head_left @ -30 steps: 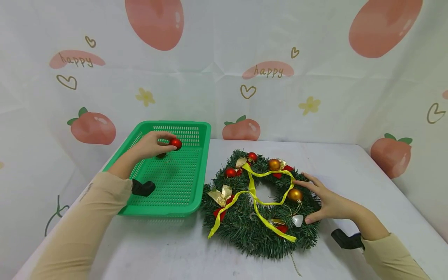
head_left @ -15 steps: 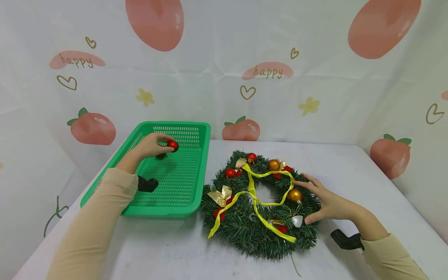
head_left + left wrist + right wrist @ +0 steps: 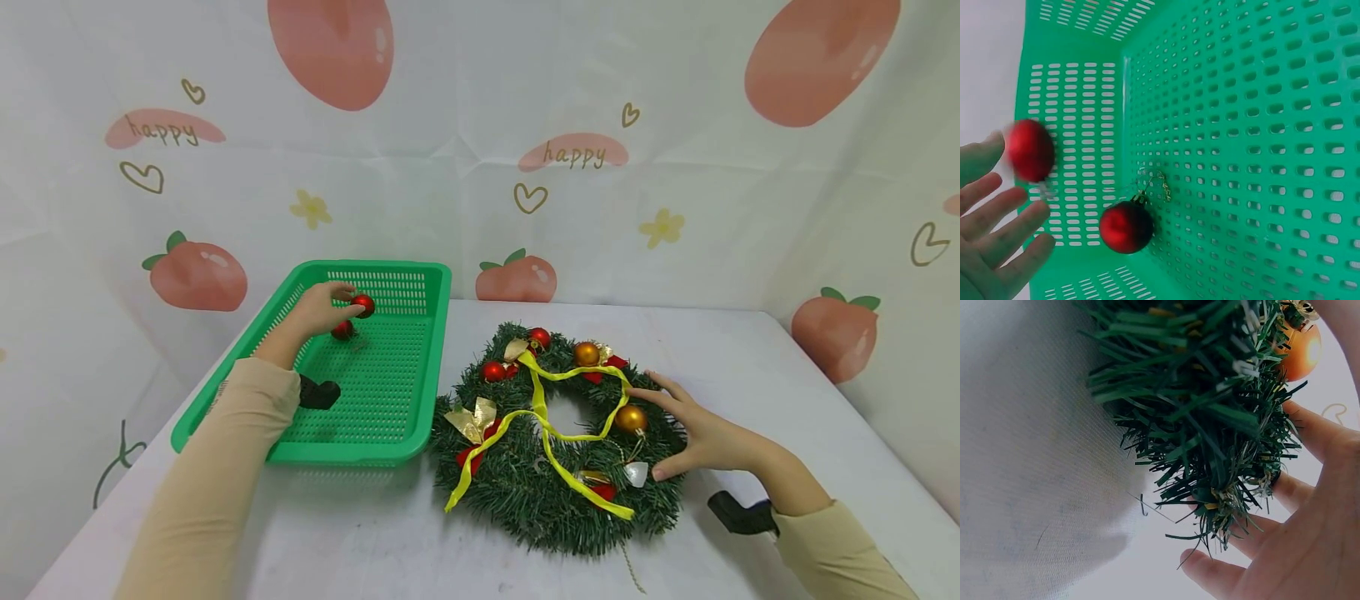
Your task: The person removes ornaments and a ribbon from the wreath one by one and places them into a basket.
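Observation:
My left hand (image 3: 318, 307) is over the far left of the green plastic basket (image 3: 444, 367), its fingers spread apart. A red Christmas ball (image 3: 1030, 150), blurred, hangs just beyond my thumb tip in the left wrist view, with no fingers curled round it. Below it another red ball (image 3: 1125, 226) with a gold cord lies on the basket's bottom. My right hand (image 3: 705, 433) rests at the right edge of a green wreath (image 3: 517, 492), thumb and fingers spread wide against the foliage. Beside those fingers sits an orange-gold ball (image 3: 631, 418).
Yellow ribbon (image 3: 540, 400) loops across the wreath, which also bears red balls, gold bows and a white heart-shaped piece (image 3: 636, 474). Basket and wreath stand side by side on a white table (image 3: 360, 533). A printed curtain (image 3: 450, 108) hangs behind.
My left hand has shifted left and away deeper over the basket, and its fingers have opened from the red ball. The lower red ball shows more fully. My right hand and the wreath stay put.

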Demonstrator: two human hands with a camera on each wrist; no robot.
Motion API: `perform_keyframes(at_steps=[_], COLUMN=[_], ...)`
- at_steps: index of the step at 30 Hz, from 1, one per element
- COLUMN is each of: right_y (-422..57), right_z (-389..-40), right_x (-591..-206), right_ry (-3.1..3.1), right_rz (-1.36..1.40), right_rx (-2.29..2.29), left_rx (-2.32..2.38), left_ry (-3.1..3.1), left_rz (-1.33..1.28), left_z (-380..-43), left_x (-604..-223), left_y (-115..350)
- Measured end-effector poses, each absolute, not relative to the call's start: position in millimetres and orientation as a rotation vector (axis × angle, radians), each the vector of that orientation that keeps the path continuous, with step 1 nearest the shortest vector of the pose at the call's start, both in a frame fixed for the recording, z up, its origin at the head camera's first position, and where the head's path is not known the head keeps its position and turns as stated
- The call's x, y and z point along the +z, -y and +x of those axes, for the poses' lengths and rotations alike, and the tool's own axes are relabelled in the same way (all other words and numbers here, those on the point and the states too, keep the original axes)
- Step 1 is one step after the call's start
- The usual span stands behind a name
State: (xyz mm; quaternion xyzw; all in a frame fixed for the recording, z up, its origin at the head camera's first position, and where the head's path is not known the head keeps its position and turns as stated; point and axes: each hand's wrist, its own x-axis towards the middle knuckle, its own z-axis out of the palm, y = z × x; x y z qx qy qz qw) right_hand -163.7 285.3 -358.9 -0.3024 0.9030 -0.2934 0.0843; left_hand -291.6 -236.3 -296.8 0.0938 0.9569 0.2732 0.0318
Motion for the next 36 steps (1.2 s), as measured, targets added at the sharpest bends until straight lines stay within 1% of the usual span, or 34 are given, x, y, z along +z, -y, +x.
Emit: perform_keyframes(at_steps=[5, 13, 25, 36], right_y=[-285, -286, -286, -287], right_z=[-163, -163, -163, -164], right_x=[-359, -358, -359, -361], right_ry=[-2.691, -2.692, -2.693, -2.692], right_rz=[-0.899, -0.881, -0.899, -0.908], right_rx=[-0.881, -0.878, -0.876, -0.881], left_rx=[0.846, 0.886, 0.976, 0.993], left_ry=[-2.964, -2.946, -2.849, -2.713], left_rz=[0.249, 0.333, 0.684, 0.947], left_z=[-291, -283, -250, -222], left_x=[-297, -289, -265, -255], left_y=[237, 224, 180, 128])
